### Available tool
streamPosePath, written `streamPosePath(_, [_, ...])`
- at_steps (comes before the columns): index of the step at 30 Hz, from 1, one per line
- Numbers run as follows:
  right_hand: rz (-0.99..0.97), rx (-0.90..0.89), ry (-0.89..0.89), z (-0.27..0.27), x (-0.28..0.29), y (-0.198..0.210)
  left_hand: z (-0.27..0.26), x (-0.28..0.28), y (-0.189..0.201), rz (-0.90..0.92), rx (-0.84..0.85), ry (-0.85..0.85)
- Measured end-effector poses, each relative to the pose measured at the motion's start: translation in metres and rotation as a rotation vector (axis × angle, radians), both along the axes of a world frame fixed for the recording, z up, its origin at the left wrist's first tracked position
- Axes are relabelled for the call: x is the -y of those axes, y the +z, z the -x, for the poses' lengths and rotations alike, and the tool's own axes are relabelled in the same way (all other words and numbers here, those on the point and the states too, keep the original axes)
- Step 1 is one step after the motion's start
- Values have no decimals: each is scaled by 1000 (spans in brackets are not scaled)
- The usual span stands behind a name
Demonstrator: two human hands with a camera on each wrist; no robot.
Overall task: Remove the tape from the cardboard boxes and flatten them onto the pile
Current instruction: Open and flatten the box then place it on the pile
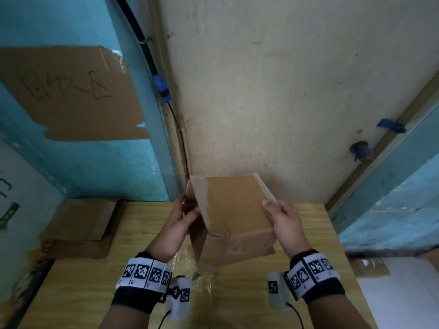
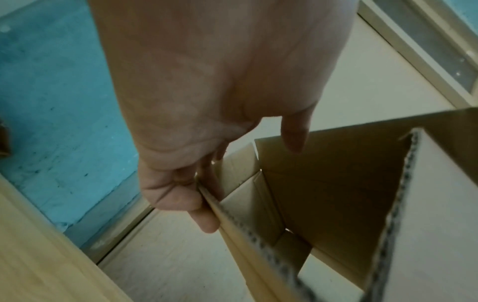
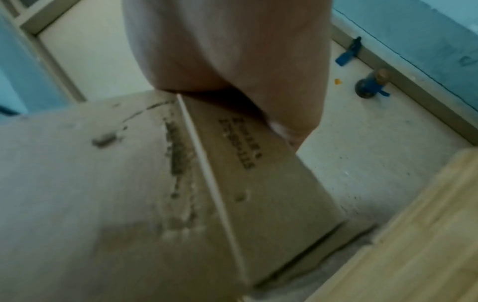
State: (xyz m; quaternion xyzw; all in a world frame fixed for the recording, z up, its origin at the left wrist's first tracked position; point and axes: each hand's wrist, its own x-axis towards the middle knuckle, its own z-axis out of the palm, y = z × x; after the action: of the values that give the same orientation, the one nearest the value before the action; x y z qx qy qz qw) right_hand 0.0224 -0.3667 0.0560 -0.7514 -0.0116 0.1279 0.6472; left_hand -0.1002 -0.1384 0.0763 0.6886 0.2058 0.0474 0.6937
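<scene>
- Head view shows both hands lifted over the table [image 1: 297, 233], and the box [image 1: 234, 219] is held between them, in the air.
- The left hand [image 1: 181, 216] pinches a flap: in the left wrist view the thumb [image 2: 178, 196] presses the outside of the flap edge and the fingers go behind it.
- The right hand [image 1: 286, 223] grips the right edge of the box, with the thumb on the upper face. In the right wrist view the fingers are hidden behind the cardboard.
- The box looks open at both ends, and pale marks run along its faces where tape was probably pulled off. So I judge the step in hand is the flattening.
- Clear tape [image 1: 202, 276] seems to lie on the table under the box.
- The pile [image 1: 83, 226] of flat cardboard lies at the far left corner of the table.
- The next move asks to push two opposite corners together until the sides fold, then carry the box left to the pile.
</scene>
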Motion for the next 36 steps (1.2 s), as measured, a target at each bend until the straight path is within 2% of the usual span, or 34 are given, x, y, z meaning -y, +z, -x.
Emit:
streamPosePath(4, [134, 145, -164, 4, 1, 0, 2, -3, -4, 135, -35, 57])
streamPosePath(8, [191, 138, -208, 9, 0, -1, 5, 2, -4, 197, 47, -77])
streamPosePath(11, [230, 159, -163, 14, -2, 1, 4, 15, -1, 48, 77, -59])
streamPosePath(14, [239, 183, -82, 18, -2, 4, 3, 24, -1, -104, 104, 102])
streamPosePath(17, [173, 170, 25, 16, 8, -2, 5, 21, 1, -89, 100, 196])
streamPosePath(20, [73, 108, 144, 16, 14, -10, 8, 16, 3, 3, 96, 147])
streamPosePath(22, [39, 45, 197, 19, 14, -13, 12, 15, 5, 4, 112, 134])
streamPosePath(27, [-71, -63, 136, 21, 10, -17, 17, 11, -2, 48, 133, 110])
streamPosePath(30, [-153, -80, 223, 21, 10, -12, 20, 7, -5, 78, 127, 114])
streamPosePath(34, [-203, -130, 195, 23, 4, -10, 25, -10, -5, 39, -4, 100])
streamPosePath(36, [-236, -174, 141, 22, -3, -11, 29, -22, -6, 85, -95, 66])
